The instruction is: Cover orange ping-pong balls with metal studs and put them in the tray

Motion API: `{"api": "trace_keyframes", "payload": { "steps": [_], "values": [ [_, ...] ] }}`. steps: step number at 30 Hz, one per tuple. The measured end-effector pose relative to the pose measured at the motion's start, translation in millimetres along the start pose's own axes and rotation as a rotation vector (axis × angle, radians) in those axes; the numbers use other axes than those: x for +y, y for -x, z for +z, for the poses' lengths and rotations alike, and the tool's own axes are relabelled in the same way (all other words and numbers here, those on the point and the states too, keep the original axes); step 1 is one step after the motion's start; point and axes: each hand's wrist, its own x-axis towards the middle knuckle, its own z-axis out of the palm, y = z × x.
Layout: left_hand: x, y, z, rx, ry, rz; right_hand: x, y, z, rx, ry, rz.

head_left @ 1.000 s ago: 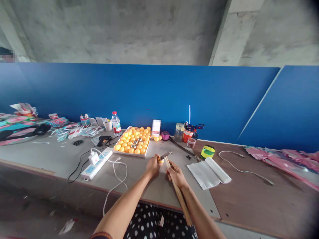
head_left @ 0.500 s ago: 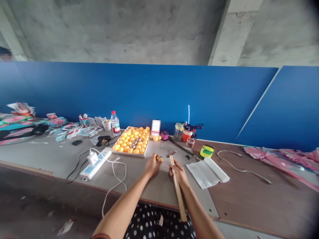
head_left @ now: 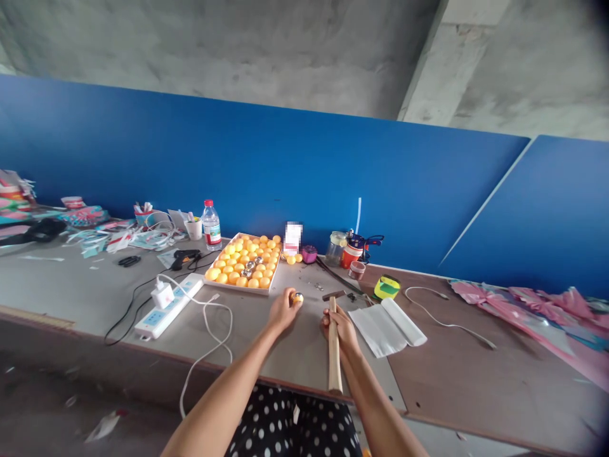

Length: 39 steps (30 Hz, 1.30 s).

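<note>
Right now the left hand is closed over a small orange plastic ball, fingers curled round it and pressing it onto the grey tabletop. Just to its right, the right hand grips a wooden-handled hammer with a dark metal head high on the shaft. The head lies just beyond the knuckles, near the ball but apart from it, and low over the tabletop. The ball looks round and whole, though it is too small to check for marks. Ahead of the left hand sits a white rectangular tray of orange balls, nearly full, with a few silvery ones among them. Judging by that, little is done and most of the balls remain.
</note>
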Motion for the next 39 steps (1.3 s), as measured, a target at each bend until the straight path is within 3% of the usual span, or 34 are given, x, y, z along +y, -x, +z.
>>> {"api": "trace_keyframes", "payload": {
  "steps": [6, 12, 19, 24, 27, 31, 39],
  "values": [
    [0.4, 1.5, -1.3, -0.009, 0.049, 0.001, 2.0, -9.9, -9.5, 0.015, -0.041, 0.074],
    [5.2, 4.0, -7.1, -0.033, 0.076, 0.018, -11.4, -35.5, -29.7, 0.115, 0.013, 0.029],
    [7.8, 5.7, -5.7, -0.066, -0.010, 0.023, -22.8, -58.7, -55.5, 0.165, 0.180, 0.035],
    [7.8, 6.9, -5.6, -0.061, -0.029, 0.065, -26.5, -63.8, -59.9, 0.141, 0.385, 0.095],
    [6.9, 6.6, -5.0, -0.071, -0.022, 0.065, -31.6, -68.0, -57.4, 0.128, 0.572, 0.078],
    [3.3, 3.3, -0.8, -0.097, -0.016, -0.006, -40.6, -75.9, -46.0, 0.155, 0.835, -0.072],
    [-1.7, 1.5, 0.8, -0.105, -0.003, 0.011, -33.5, -87.2, 9.0, 0.016, 1.131, -0.283]
  ]
}}
